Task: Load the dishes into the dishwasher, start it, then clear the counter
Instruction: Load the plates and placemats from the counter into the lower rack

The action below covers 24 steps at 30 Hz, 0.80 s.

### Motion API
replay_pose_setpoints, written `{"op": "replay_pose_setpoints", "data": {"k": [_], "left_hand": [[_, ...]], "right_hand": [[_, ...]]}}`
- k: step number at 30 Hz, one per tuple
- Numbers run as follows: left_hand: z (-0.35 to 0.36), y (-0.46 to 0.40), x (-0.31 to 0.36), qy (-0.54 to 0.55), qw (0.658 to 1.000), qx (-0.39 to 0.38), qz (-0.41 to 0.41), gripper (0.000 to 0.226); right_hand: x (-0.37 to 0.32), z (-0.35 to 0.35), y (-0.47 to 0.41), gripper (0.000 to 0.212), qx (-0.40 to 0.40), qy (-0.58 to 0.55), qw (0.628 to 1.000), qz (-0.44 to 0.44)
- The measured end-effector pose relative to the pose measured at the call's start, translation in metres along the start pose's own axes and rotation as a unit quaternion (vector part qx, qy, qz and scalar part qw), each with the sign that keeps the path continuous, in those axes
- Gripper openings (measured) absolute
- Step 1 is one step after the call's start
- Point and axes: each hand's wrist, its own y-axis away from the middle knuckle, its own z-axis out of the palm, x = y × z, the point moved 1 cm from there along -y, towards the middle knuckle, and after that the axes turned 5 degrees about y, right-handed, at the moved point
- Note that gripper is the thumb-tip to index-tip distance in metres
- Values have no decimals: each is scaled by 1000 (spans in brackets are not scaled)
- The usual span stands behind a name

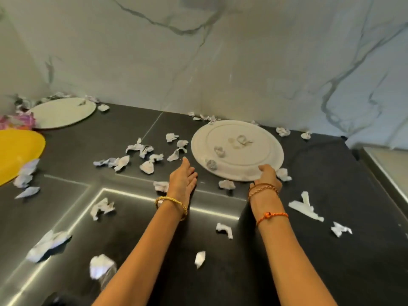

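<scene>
While the right hand (268,174) grips the near rim of the white plate (237,150), fingers curled over the edge w/ thumb side hidden, the left hand (183,175) hovers just beside the plate's left edge, fingers straight & relaxed, palm turned toward the plate, holding nothing. Plate lies flat on the dark counter (331,195), toward the back edge near the marble wall (220,62), w/ a few crumpled paper bits (220,152) on it. Gold bangle (172,204) on the left wrist; bead bracelets & an orange thread (272,216) on the right. Second white plate (63,112) sits at the back-left corner of the counter, well apart from the first, one scrap on it. Yellow plate (19,153) at the left edge, partly cut off by the frame; pink wrapper (16,121) just behind it. Crumpled paper scraps (145,155) are scattered across the counter: a cluster left of the plate, some along the back edge, more near the front & right side, incl. a longer torn strip (306,207) right of the right forearm. Counter's right edge meets a metal strip (386,173).
</scene>
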Motion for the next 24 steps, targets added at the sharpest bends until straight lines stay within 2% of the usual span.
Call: {"op": "replay_pose_setpoints", "data": {"k": [3, 6, 9, 11, 13, 15, 18, 20, 22, 24], "left_hand": [[21, -29, 1, -2, 1000, 12, -20, 33], [28, -49, 6, 19, 998, 25, -49, 30], [28, -68, 15, 29, 994, 9, -101, 22], [29, -73, 17, 32, 993, 14, -115, 19], [26, -74, 13, 40, 993, 9, -106, 20], [22, -72, 11, 66, 993, -2, -95, 19], [13, -70, 15, 125, 985, -14, -116, 23], [8, -70, 17, 153, 979, -27, -135, 24], [3, -70, 21, 175, 975, -45, -131, 29], [1, -69, 27, 218, 968, -54, -113, 35]], "right_hand": [[-1, 11, -11, 18, -6, -42, 998, 35], [-6, 17, -26, 4, -7, -86, 995, 53], [-4, 21, -54, 13, 20, -39, 999, 4], [-1, 24, -77, 31, 1, -25, 1000, 19], [-7, 25, -78, 32, -10, -19, 998, 56], [-12, 25, -70, 28, -53, -3, 998, 13], [-7, 22, -59, 29, -130, -110, 985, -4], [2, 14, -55, 29, -195, -117, 972, -53], [9, 8, -52, 29, -212, -96, 968, -96], [14, 9, -46, 32, -190, -82, 970, -128]]}}
